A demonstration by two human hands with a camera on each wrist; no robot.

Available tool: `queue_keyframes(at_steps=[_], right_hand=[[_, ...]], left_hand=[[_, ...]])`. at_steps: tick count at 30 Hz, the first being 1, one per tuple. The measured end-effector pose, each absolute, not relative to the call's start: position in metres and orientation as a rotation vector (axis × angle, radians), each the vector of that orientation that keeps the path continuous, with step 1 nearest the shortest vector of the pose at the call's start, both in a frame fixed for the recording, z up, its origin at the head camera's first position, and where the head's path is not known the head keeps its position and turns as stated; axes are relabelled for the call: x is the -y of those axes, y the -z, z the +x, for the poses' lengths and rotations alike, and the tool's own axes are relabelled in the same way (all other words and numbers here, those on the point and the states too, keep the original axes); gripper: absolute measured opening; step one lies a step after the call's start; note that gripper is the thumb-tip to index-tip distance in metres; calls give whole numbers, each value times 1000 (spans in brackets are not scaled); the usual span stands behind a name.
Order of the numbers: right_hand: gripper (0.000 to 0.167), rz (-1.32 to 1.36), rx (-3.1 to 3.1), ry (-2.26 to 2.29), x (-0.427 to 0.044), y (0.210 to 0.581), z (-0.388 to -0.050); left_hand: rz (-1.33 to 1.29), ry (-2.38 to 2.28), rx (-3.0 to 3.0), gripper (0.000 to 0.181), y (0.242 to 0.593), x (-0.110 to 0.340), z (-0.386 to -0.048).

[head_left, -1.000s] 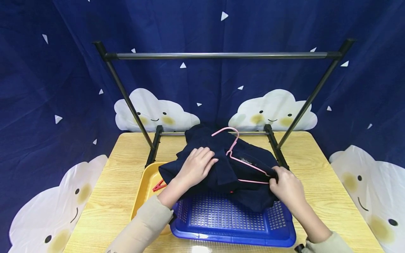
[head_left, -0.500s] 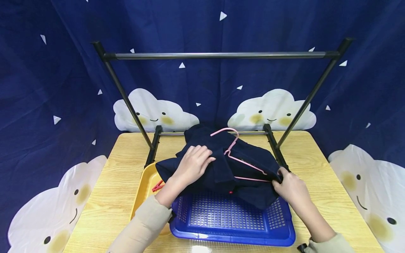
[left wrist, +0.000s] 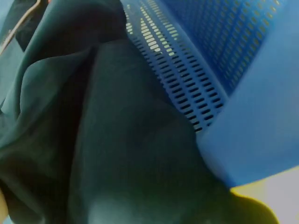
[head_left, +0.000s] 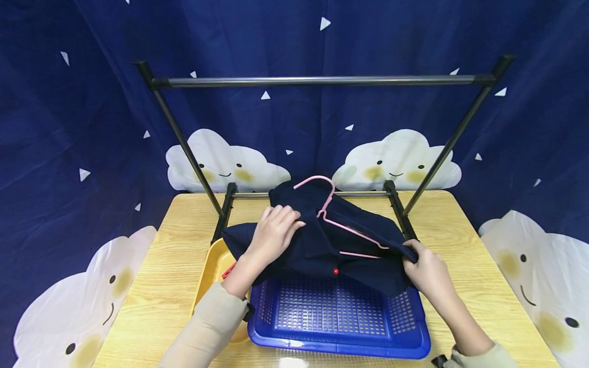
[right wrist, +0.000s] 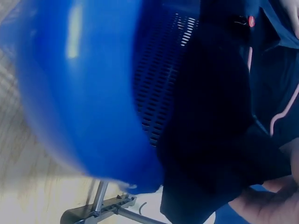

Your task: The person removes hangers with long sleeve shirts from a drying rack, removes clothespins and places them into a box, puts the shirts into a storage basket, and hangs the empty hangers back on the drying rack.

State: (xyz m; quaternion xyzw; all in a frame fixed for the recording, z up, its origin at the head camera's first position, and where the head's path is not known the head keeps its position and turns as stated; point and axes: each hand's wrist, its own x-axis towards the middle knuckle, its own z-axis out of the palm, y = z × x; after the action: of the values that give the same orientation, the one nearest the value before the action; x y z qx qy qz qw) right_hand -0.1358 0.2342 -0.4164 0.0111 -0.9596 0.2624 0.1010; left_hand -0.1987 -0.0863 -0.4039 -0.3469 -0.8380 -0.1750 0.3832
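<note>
The soft cloth garment (head_left: pixel 313 250) is dark navy with one round red dot (head_left: pixel 336 271); the slim hook-topped hanger (head_left: pixel 326 204), pale pink; the slotted plastic basket (head_left: pixel 340 348), glossy deep blue; the shallow tray (head_left: pixel 216 266), yellow-orange; the wood-grained tabletop (head_left: pixel 147 286), pale yellow; the fabric curtain (head_left: pixel 294 122), navy with white triangles (head_left: pixel 324 23) and yellow-cheeked clouds (head_left: pixel 257 157).

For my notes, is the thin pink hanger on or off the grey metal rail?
Off: the hanger sits below the rail, its hook free.
</note>
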Motion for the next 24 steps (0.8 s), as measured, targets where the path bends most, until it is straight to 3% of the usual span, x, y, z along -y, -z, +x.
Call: queue_keyframes(at_steps=[13,17,24], right_hand=[[22,12,2563,-1378,-243,414,-139],[23,7,2530,-1727,-250,411,-140],[42,201,2222,-2584,-264,415,-145]], left_hand=[[-864,568,2097,44,406,95,-205],[-876,585,2068,43,402,96,-206],[-883,624,2051,41,397,100,-209]])
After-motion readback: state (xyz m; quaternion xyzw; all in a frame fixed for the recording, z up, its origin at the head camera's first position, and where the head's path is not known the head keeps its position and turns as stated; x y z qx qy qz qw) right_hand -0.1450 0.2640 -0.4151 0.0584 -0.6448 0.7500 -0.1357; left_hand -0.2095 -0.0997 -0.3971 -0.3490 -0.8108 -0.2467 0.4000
